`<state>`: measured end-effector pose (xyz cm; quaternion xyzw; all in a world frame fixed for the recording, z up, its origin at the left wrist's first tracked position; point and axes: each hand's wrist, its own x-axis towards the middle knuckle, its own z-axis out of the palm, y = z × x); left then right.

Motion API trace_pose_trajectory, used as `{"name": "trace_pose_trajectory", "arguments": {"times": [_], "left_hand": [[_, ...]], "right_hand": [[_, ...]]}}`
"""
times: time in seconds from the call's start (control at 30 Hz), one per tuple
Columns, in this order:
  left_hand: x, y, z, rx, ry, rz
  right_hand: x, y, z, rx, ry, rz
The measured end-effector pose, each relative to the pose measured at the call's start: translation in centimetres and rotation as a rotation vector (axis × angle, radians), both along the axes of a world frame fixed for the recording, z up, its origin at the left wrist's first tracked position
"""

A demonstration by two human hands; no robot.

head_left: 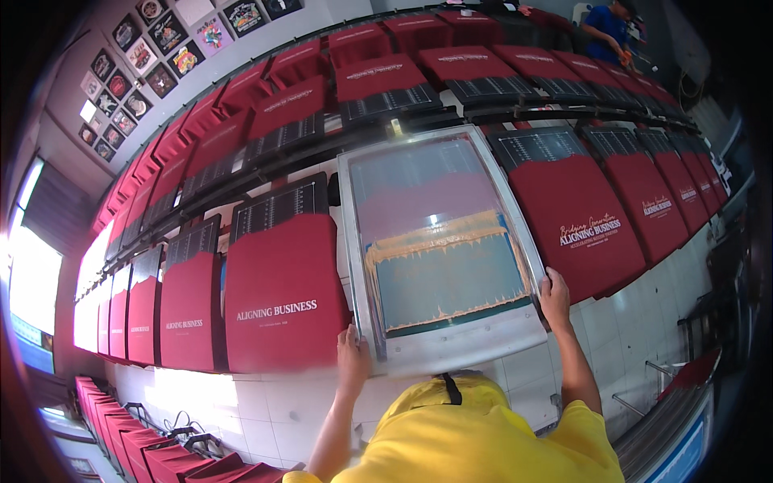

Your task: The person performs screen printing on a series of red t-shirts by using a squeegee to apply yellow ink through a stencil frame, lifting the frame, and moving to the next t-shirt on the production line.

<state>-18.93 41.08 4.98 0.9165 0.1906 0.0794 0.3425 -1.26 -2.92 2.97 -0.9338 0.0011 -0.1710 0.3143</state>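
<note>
A person in a yellow shirt [483, 439] is standing at a long run of boards, w/ both arms reaching fwd. L hand [353, 361] is holding the frame [467, 346] at its lower L corner; fingers are bending in close to the metal edge, only slightly open, w/ the far side of the grip hiding from view. R hand [555, 299] is holding the R rail, a bit higher up, fingers likewise curling in round the edge, nearly closed on it.

Frame is lying over a board in the near row, btwn a red shirt [282, 282] on the L and another red shirt [581, 205] on the R; can't tell if it's touching the cloth beneath. Its mesh [419, 173] is letting reddish cloth show thru up top, while a blue-green panel [447, 282] w/ ragged tan edging is filling the lower part.

Both neighbouring shirts are carrying white lettering and are leaving the dark tops of their boards showing. More red shirts are lining the far rows. A co-worker in blue [605, 32] is standing at upper R; pics [167, 34] are hanging on the wall, upper L.
</note>
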Motion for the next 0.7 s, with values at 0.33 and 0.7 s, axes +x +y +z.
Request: {"name": "trace_pose_trajectory", "arguments": {"times": [0.33,0.7], "left_hand": [[1.3,1.8,-2.0,-0.274,0.028,0.215],[-1.8,4.9,1.1,-0.438,-0.104,0.290]], "right_hand": [[2.6,0.0,-2.0,0.091,0.261,-0.148],[-1.2,2.9,1.2,0.201,0.212,-0.117]]}}
